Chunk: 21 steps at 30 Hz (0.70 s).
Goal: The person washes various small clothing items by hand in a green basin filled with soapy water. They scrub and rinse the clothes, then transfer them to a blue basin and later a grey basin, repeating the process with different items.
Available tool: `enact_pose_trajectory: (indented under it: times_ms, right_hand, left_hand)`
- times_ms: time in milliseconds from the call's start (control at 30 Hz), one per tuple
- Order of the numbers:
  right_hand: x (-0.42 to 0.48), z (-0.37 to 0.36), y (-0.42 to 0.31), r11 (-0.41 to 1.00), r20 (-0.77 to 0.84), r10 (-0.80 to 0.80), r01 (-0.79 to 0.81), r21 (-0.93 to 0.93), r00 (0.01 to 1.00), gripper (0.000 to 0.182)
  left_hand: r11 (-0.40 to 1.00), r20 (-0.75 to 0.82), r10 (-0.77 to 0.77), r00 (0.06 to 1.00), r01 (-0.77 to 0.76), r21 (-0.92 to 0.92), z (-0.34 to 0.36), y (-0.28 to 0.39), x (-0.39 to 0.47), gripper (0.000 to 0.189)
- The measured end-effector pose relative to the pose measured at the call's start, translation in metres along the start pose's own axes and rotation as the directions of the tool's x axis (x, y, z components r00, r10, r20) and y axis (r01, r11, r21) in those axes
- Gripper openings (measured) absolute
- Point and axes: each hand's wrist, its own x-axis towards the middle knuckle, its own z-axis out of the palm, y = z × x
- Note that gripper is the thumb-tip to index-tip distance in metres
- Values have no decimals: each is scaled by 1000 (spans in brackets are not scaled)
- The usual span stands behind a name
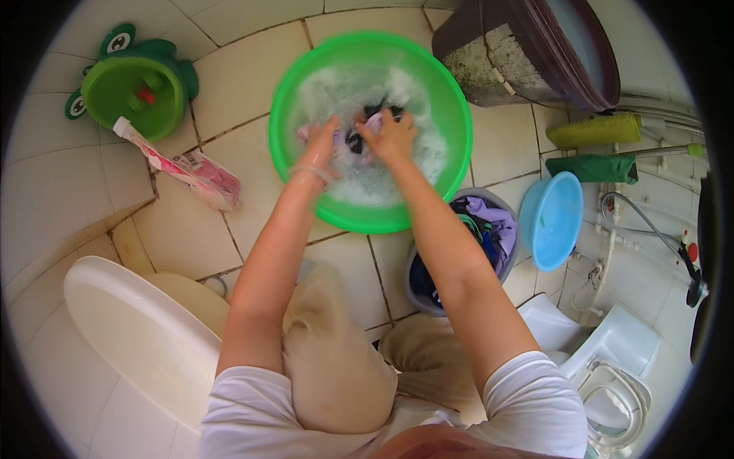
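A bright green plastic basin (pixel 279 135) of sudsy water (pixel 378 186) stands on the floor before me. Wet lilac and black cloth (pixel 354 142) lies in the foam at its middle. My right hand (pixel 394 133) has a bunched part of this cloth between thumb and fingers. To its left, my left hand (pixel 322 140) is down at the suds against a lilac part of the cloth. Its fingers are blurred and partly hidden, so its grip is unclear. A pale band circles my left wrist.
At the right stand a dark bucket (pixel 504 63), a grey tub of clothes (pixel 498 229), a light blue basin (pixel 553 221) and brush heads (pixel 593 132). To the left are a green frog-shaped potty (pixel 166 54), a pink-and-white pouch (pixel 200 178) and a white pedestal washbasin (pixel 137 338).
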Motion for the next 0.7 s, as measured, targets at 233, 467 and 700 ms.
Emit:
enact_pose_trajectory:
  times_ms: [233,467,700]
  right_hand:
    - [-40,-53,-75,815,-140,-253,290,502,957,30]
    - [42,-44,3,920,-269,-117,206,333,956,50]
    - [20,-24,-23,990,156,-129,135,-32,979,71]
  left_hand:
    - [781,488,83,869,248,-574,-15,-23,34,37]
    - [943,324,297,898,-328,47,22,-6,8,47]
    - [895,13,231,973,-218,389,-12,-5,1,75]
